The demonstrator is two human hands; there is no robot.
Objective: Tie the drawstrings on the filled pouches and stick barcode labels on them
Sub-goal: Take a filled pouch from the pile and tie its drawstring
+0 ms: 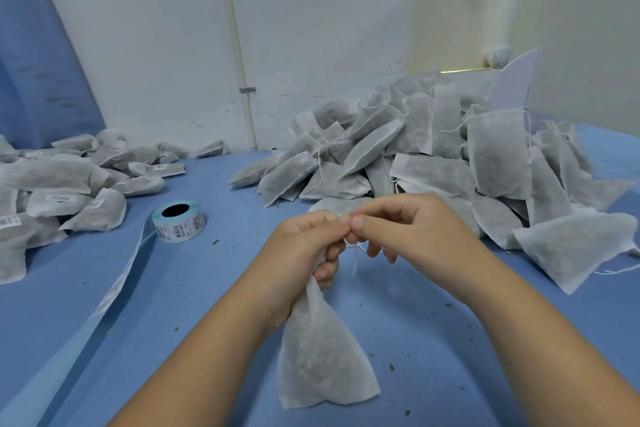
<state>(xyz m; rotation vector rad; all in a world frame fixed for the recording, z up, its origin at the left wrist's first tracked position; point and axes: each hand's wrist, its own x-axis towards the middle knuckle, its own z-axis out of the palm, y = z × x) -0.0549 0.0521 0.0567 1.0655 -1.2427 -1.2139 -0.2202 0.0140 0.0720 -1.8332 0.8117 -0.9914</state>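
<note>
Head view, looking down at two bare forearms over a blue table cover (450,340). Ctr: the left hand (304,246) grips the gathered neck of a white mesh pouch (318,357), fingers curled round it. The pouch hangs below the fist, swollen w/ dark dried plant matter that shows through the fabric. The right hand (408,229) meets the left at the fingertips and pinches the thin white drawstring (356,248) just beside the neck; a small loop shows btwn the hands.

Right & beyond: a tall heap of filled pouches (433,156), strings trailing loose. Left: a lower spread of labelled pouches (55,184), barcode stickers on several. Near those, a label roll (178,222) lies core-up, its backing strip (114,288) running to the near left edge. Dark crumbs (391,367) dot the cover. Bg: scuffed white wall (156,45) w/ a vertical pipe (235,45).
</note>
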